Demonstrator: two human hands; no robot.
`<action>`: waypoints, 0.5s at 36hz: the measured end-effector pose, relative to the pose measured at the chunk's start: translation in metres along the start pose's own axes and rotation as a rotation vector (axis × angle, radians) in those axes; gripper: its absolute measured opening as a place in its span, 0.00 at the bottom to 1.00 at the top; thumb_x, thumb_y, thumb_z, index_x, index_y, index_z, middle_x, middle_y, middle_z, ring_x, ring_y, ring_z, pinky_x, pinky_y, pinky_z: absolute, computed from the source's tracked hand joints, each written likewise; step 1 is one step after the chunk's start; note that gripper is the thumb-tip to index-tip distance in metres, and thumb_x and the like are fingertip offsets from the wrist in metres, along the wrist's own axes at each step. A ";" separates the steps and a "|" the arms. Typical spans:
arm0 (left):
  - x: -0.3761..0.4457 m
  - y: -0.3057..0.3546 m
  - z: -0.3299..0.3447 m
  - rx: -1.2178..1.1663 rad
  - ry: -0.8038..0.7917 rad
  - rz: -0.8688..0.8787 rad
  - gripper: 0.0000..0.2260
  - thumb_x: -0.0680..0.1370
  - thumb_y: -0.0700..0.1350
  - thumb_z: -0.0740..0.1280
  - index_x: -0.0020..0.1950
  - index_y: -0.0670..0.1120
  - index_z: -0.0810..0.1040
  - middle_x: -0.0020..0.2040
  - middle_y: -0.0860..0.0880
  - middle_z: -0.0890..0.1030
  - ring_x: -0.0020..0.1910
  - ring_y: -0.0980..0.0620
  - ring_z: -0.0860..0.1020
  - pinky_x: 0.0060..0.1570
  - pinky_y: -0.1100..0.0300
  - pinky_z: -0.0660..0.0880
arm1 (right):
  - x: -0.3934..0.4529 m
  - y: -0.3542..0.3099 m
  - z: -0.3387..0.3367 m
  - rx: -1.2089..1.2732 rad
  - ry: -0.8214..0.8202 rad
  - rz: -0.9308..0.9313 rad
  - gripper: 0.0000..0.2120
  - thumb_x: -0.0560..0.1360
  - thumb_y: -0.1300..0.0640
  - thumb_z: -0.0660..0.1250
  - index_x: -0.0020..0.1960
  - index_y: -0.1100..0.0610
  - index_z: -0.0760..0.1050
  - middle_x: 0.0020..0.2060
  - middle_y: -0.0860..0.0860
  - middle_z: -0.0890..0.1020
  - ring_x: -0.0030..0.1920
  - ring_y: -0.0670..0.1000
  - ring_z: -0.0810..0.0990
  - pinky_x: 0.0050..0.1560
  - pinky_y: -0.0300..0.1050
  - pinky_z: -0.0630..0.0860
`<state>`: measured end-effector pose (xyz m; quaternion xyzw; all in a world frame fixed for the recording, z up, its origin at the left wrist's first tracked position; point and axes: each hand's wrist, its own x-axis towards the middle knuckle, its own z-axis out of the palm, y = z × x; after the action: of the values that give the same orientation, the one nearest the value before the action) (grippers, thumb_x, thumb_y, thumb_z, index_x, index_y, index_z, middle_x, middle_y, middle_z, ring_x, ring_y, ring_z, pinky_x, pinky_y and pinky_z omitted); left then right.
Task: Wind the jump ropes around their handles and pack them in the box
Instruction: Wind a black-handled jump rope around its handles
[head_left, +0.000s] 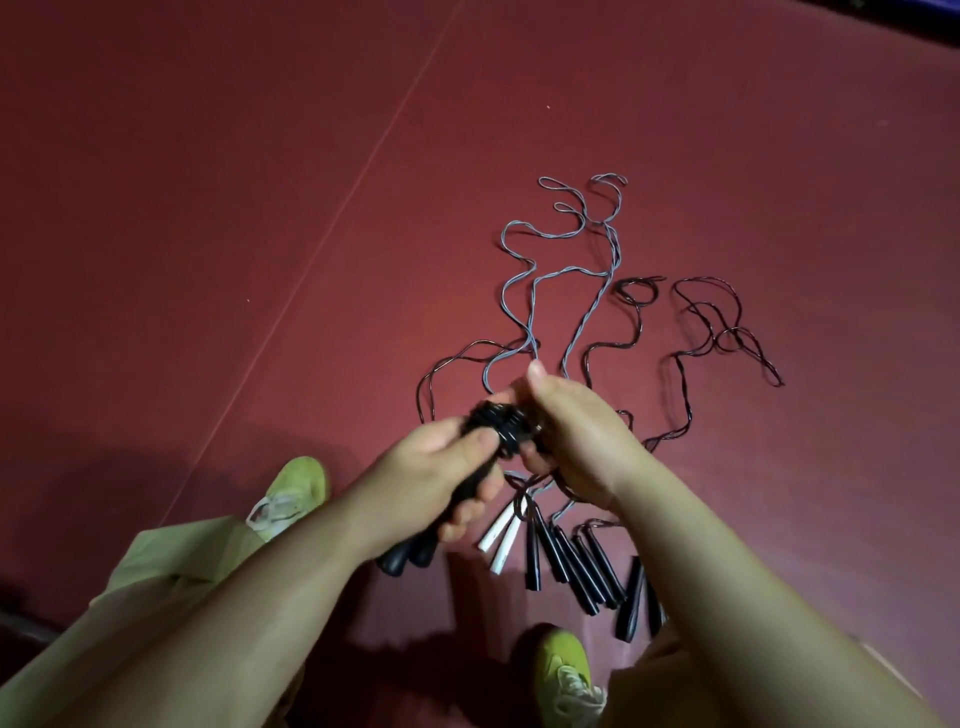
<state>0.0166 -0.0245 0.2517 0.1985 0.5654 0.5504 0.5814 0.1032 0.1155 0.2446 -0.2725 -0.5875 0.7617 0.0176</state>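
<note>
My left hand grips a pair of black jump rope handles, their butt ends sticking out below my fist. A black rope is coiled tightly around the handles' upper part. My right hand holds the far side of that coil, fingers curled round the rope. On the red floor beneath lie several more ropes: a pair of white handles with a grey-blue rope, and several black handles with dark ropes spread out away from me. No box is in view.
I crouch on a red mat floor with a pale seam line running diagonally. My two yellow-green shoes stand on either side of the handles, and my khaki trouser legs fill the lower left.
</note>
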 end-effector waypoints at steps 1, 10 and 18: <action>0.002 0.002 -0.003 0.014 0.043 0.008 0.10 0.81 0.46 0.58 0.51 0.38 0.69 0.29 0.50 0.74 0.22 0.55 0.67 0.20 0.64 0.62 | -0.001 -0.002 -0.001 -0.064 -0.002 -0.004 0.22 0.75 0.36 0.60 0.37 0.50 0.82 0.29 0.56 0.70 0.26 0.47 0.65 0.26 0.36 0.60; 0.012 -0.005 -0.014 0.141 0.178 0.013 0.06 0.81 0.44 0.61 0.47 0.43 0.72 0.30 0.51 0.78 0.24 0.55 0.70 0.21 0.64 0.65 | -0.006 0.004 -0.001 -0.350 -0.011 -0.069 0.12 0.81 0.58 0.63 0.38 0.54 0.75 0.23 0.42 0.68 0.25 0.43 0.63 0.27 0.36 0.61; 0.010 -0.004 -0.021 -0.163 -0.030 -0.263 0.29 0.65 0.64 0.61 0.51 0.40 0.77 0.30 0.45 0.78 0.22 0.51 0.74 0.22 0.62 0.71 | -0.003 0.008 -0.005 -0.291 0.127 -0.095 0.15 0.78 0.57 0.67 0.34 0.57 0.70 0.24 0.47 0.64 0.24 0.44 0.59 0.25 0.35 0.57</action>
<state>-0.0030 -0.0255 0.2381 0.0833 0.5312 0.5104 0.6711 0.1105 0.1166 0.2375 -0.2918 -0.7016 0.6481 0.0512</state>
